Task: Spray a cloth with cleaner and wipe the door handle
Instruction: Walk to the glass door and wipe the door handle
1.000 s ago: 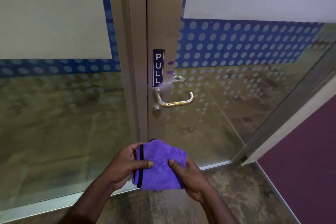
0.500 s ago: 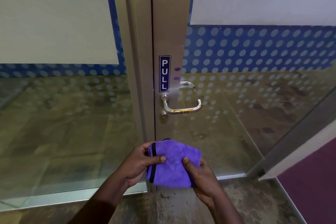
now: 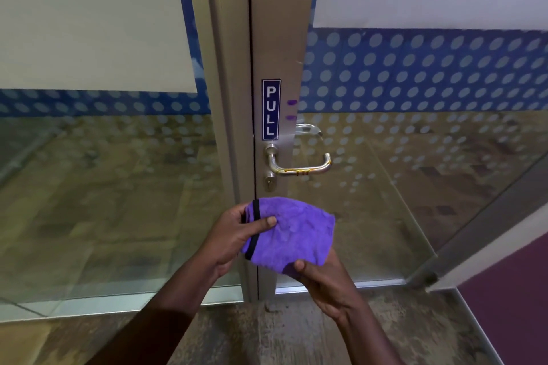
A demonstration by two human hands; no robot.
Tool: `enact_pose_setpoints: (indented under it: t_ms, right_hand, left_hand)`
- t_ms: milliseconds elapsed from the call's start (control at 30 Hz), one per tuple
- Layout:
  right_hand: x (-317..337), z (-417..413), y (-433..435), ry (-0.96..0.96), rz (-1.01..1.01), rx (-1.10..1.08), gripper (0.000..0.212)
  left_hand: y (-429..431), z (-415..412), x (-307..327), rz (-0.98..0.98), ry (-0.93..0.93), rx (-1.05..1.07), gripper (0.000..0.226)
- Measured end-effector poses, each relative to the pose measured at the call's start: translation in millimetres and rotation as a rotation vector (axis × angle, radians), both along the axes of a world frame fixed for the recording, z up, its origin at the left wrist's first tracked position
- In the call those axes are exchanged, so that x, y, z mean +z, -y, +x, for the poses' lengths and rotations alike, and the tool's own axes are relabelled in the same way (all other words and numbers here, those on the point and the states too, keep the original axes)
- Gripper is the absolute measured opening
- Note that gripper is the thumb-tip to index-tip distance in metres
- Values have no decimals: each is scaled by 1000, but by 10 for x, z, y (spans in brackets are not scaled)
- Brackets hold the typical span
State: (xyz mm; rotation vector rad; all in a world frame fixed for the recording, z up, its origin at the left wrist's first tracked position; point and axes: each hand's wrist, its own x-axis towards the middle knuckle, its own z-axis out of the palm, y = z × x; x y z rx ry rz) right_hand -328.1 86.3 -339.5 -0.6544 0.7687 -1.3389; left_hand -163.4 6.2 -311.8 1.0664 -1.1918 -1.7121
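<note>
The cloth (image 3: 292, 231) sits folded into a thick purple pad between my two hands, low in the middle of the view and clear of the door. I judge it light, soft and floppy. It will not slip, but it will unfold if I let a corner go, so the best hold is across the folded layers, thumb on top and fingers under. Its long axis runs roughly from 10 o'clock to 4 o'clock. The dark hem lies along its 9 o'clock side, running nearly 12 to 6.

My left hand (image 3: 234, 234) grips that hemmed end, thumb pressed flat on the top face and fingers curled behind. My right hand (image 3: 323, 281) pinches the 5 o'clock corner from below, thumb on the top face.

At 12 o'clock from the cloth, apart from it, is the door handle (image 3: 299, 167), a metal lever. It pivots at its 9 o'clock end and points toward 3 o'clock, where the tip bends back toward the glass. Yellowish streaks mark its middle, which I take to be the dirt to wipe. A keyhole (image 3: 269, 182) sits just under the pivot, and a PULL sign (image 3: 271, 109) stands just above it. No cleaner bottle is in view, and I cannot tell whether the cloth is damp.
</note>
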Motion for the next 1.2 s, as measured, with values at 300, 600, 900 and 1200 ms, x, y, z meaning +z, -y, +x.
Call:
enact_pose_setpoints:
  t_ms: [300, 600, 900, 1200]
  right_hand:
    - [127, 11, 164, -224, -45, -242, 61]
    - [533, 5, 276, -436, 1, -554, 55]
    - [1224, -176, 655, -1357, -423, -1001, 43]
    - [1320, -171, 1422, -1889, -819, -1271, 40]
  left_hand:
    - [-58, -78, 90, -50, -1, -30, 42]
    - [164, -104, 412, -304, 258, 208, 58]
    - [680, 111, 839, -1076, 988, 407, 70]
    - [1158, 152, 982, -1285, 1228, 491, 77]
